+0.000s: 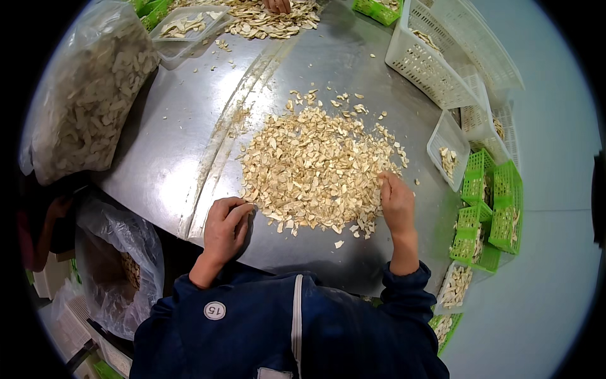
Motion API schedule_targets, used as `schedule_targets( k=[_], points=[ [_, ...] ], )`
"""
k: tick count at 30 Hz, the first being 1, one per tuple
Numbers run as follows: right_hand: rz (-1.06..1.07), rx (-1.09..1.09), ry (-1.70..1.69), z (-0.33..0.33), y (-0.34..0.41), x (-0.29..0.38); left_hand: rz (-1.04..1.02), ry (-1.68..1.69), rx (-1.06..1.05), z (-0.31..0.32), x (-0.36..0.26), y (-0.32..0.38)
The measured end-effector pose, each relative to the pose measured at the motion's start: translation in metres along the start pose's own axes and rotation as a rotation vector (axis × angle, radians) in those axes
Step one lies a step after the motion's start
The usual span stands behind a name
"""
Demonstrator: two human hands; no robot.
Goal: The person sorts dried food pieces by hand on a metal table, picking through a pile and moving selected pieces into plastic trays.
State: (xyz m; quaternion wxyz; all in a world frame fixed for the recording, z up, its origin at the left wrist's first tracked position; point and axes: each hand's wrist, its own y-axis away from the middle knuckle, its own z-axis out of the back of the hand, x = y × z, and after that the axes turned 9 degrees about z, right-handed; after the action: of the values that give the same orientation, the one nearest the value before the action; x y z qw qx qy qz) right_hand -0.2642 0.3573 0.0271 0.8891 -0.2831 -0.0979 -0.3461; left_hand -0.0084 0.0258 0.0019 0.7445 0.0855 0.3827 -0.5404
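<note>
A broad, loose heap of pale dried slices (317,170) lies spread on a metal table (350,265) in front of me. My left hand (227,230) rests at the heap's lower left edge, fingers curled and their tips close to the outermost pieces. At the right edge, my right hand (398,203) has thumb and forefinger drawn together against the slices. Whether either hand pinches a piece is too small to make out. Small bits are scattered around the heap's far side.
A full clear plastic bag (94,104) stands at the left. Below it is a plastic-lined container (118,270). White baskets (431,66), a shallow white tray (450,147) and green baskets (506,208) line the right edge. Another person's hand (277,5) touches a far heap (270,23).
</note>
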Motion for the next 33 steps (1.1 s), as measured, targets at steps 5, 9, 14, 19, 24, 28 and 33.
schedule_targets(
  k=[5,9,14,19,24,28,33],
  points=[
    [0.138,0.039,0.106,-0.011,-0.005,0.036,-0.004,-0.006,-0.006,-0.002,-0.003,0.001],
    [0.110,0.076,-0.027,-0.018,-0.001,0.022,-0.090,0.036,0.030,-0.022,-0.024,-0.007],
    [0.167,-0.047,-0.165,-0.009,0.000,0.002,-0.094,-0.050,0.068,-0.042,-0.052,-0.025],
    [0.076,0.050,-0.022,-0.016,-0.010,0.001,-0.144,-0.129,0.095,-0.051,-0.047,-0.033],
    [-0.100,0.129,0.074,-0.041,-0.038,0.001,-0.145,-0.110,0.081,-0.048,-0.048,-0.035],
    [-0.190,0.187,0.196,-0.043,-0.045,0.014,-0.101,-0.084,0.089,-0.037,-0.061,-0.036],
    [-0.150,0.251,0.156,-0.033,-0.044,0.014,-0.154,-0.082,0.126,-0.048,-0.053,-0.035]
  ],
)
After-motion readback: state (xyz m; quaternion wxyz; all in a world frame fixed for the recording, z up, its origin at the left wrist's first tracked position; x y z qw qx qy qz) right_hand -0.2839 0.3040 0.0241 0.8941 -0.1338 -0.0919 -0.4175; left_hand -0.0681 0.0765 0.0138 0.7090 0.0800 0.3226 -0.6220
